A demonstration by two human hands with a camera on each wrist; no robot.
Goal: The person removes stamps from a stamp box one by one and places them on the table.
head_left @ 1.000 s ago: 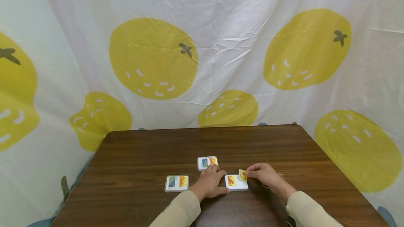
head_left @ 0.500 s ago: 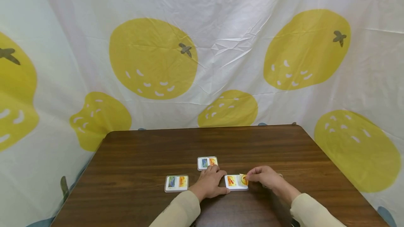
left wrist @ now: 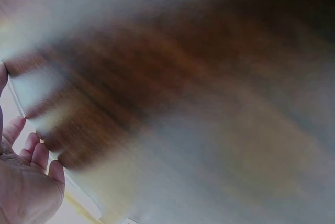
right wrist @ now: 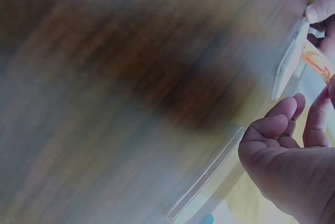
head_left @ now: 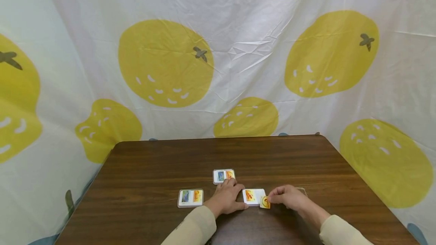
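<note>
In the head view, my right hand [head_left: 291, 197] pinches a small square yellow picture piece [head_left: 265, 202] between thumb and fingertips. The piece overlaps the lower right corner of a white card [head_left: 257, 196] that has an orange picture on its left half. My left hand [head_left: 226, 196] rests on the table at the card's left side, thumb by the near corner and forefinger by the far one. In the right wrist view, the left thumb [right wrist: 320, 9] touches the card's edge [right wrist: 289, 62], and an orange-yellow end of the picture piece [right wrist: 316, 63] shows at my right fingertips.
Beyond the left hand lies a cased card [head_left: 220, 176], partly covered by its fingers. Another cased card [head_left: 190, 198] with blue and orange pictures lies to the left. A clear plastic cover [right wrist: 207, 182] lies by the right hand on the brown table [head_left: 153, 173]. Fruit-print cloth [head_left: 252, 67] hangs behind.
My right hand has brought the picture piece from the card's far right corner down along its right side to the near right corner. The left hand stays in place.
</note>
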